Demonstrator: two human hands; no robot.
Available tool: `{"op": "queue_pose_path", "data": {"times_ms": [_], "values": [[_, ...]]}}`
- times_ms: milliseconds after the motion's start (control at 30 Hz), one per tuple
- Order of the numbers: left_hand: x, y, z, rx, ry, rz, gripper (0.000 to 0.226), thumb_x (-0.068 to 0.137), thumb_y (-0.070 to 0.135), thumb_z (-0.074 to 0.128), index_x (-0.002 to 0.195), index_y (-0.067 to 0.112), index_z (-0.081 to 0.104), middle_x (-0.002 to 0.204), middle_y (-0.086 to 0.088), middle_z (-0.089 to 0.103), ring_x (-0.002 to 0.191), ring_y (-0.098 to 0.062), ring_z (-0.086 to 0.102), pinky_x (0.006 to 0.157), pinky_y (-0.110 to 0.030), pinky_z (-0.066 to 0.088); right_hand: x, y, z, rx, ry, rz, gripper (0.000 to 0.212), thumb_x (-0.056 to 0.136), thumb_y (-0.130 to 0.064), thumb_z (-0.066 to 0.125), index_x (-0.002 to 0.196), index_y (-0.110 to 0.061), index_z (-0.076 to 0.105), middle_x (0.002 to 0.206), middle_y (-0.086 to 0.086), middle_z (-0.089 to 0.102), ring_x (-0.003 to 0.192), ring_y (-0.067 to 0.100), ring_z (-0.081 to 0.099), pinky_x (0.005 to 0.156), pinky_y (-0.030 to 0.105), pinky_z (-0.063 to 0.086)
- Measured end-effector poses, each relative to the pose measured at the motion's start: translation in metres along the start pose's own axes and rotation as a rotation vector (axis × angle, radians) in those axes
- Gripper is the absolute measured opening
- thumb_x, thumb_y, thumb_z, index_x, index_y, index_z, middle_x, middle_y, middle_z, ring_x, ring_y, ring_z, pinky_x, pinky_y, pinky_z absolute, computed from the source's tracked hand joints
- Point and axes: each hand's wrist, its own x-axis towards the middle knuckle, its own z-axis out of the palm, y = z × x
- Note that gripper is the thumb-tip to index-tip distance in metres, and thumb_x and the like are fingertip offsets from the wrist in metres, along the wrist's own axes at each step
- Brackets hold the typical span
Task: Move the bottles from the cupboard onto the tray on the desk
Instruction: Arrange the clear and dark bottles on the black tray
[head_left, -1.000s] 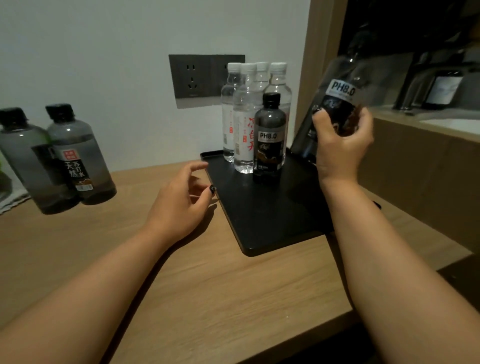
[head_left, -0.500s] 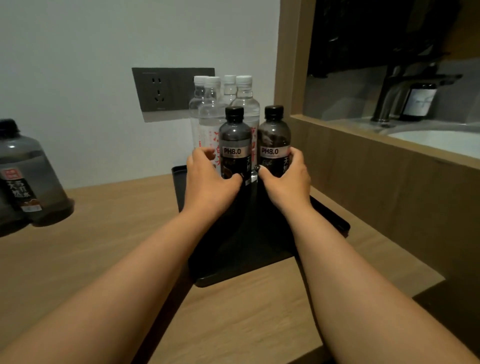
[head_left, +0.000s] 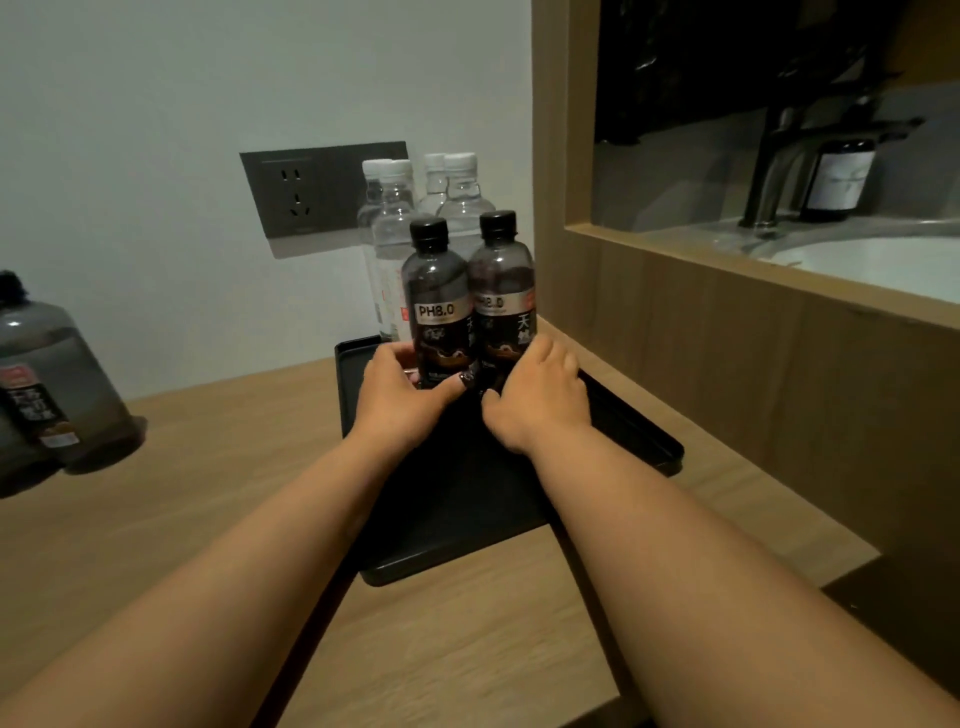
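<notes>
My left hand (head_left: 402, 397) grips one dark bottle (head_left: 439, 306) on the tray (head_left: 639, 436), my right hand (head_left: 540, 395) its neighbour (head_left: 503, 296); fingers curled round both.

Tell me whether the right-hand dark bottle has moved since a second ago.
Yes. The right dark bottle came down from the air beside the wooden partition onto the tray.

Pretty dim room. Plain white wall (head_left: 156, 130) with a dark grey socket plate (head_left: 311, 189) at 12 o'clock, light wood desk (head_left: 208, 493) below. At 2 o'clock, a wood-framed opening (head_left: 675, 244) showing a sink (head_left: 883, 260) and dark tap (head_left: 779, 171).
</notes>
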Motion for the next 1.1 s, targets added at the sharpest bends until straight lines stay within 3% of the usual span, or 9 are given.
{"op": "queue_pose_path", "data": {"times_ms": [67,133,267,433,633,767,933,1100], "values": [[0.0014,-0.0026,0.0009,0.044,-0.014,0.007,0.078,0.061,0.040,0.085,0.125,0.016,0.048,0.121,0.002,0.057,0.103,-0.011,0.060,0.087,-0.027,0.052,-0.0012,-0.0030,0.0019,-0.055,-0.018,-0.028,0.086,0.088,-0.040,0.061,0.148,-0.003,0.014,0.150,0.015,0.030,0.138,0.031,0.029,0.110,0.043,0.030],[0.0000,-0.0020,0.0001,0.076,-0.007,0.002,0.078,0.060,0.041,0.086,0.124,0.017,0.047,0.125,-0.003,0.056,0.106,-0.014,0.060,0.092,-0.034,0.051,-0.0009,-0.0039,0.0016,-0.050,-0.041,-0.034,0.088,0.089,-0.039,0.061,0.151,-0.004,0.009,0.152,0.015,0.028,0.140,0.031,0.027,0.111,0.044,0.029],[-0.0015,-0.0032,-0.0015,0.098,0.024,-0.001,0.076,0.065,0.038,0.085,0.126,0.015,0.045,0.128,-0.004,0.053,0.109,-0.015,0.057,0.084,-0.025,0.045,0.0014,-0.0038,-0.0022,0.090,-0.011,0.015,0.091,0.088,-0.037,0.066,0.151,-0.007,0.007,0.156,0.013,0.024,0.143,0.029,0.025,0.113,0.045,0.028],[-0.0016,-0.0056,-0.0005,0.104,0.075,-0.021,0.073,0.066,0.036,0.085,0.126,0.014,0.048,0.127,-0.004,0.055,0.109,-0.016,0.058,0.086,-0.027,0.047,0.0027,0.0002,-0.0054,0.149,-0.032,0.018,0.066,0.089,-0.036,0.065,0.141,-0.012,0.032,0.142,0.007,0.046,0.134,0.026,0.041,0.108,0.044,0.034],[-0.0014,-0.0043,-0.0027,0.071,0.074,-0.069,0.075,0.065,0.030,0.087,0.127,0.015,0.047,0.129,-0.005,0.055,0.112,-0.019,0.058,0.090,-0.029,0.046,0.0041,0.0006,-0.0028,0.182,-0.022,0.015,0.079,0.083,-0.040,0.071,0.145,-0.017,0.028,0.145,0.004,0.041,0.134,0.024,0.041,0.109,0.044,0.035],[-0.0018,-0.0047,-0.0041,0.049,0.023,-0.089,0.078,0.066,0.020,0.086,0.131,0.017,0.044,0.133,-0.005,0.053,0.118,-0.021,0.055,0.098,-0.032,0.044,0.0057,0.0029,-0.0009,0.215,-0.034,0.046,0.077,0.085,-0.037,0.069,0.145,-0.019,0.024,0.139,0.003,0.051,0.130,0.025,0.047,0.107,0.045,0.036],[-0.0003,-0.0062,-0.0023,0.048,0.027,-0.069,0.080,0.061,0.026,0.089,0.128,0.019,0.046,0.130,-0.004,0.055,0.116,-0.020,0.057,0.100,-0.038,0.048,0.0063,0.0031,-0.0004,0.153,-0.056,0.000,0.064,0.088,-0.038,0.065,0.140,-0.019,0.033,0.136,0.002,0.054,0.126,0.024,0.050,0.105,0.044,0.038],[-0.0004,-0.0033,-0.0014,0.093,0.016,-0.033,0.080,0.063,0.031,0.088,0.128,0.018,0.045,0.130,-0.004,0.053,0.117,-0.021,0.056,0.096,-0.038,0.050,0.0077,0.0041,0.0012,0.111,-0.026,-0.017,0.069,0.082,-0.038,0.072,0.138,-0.019,0.036,0.137,0.002,0.050,0.127,0.022,0.048,0.104,0.046,0.041]]}}
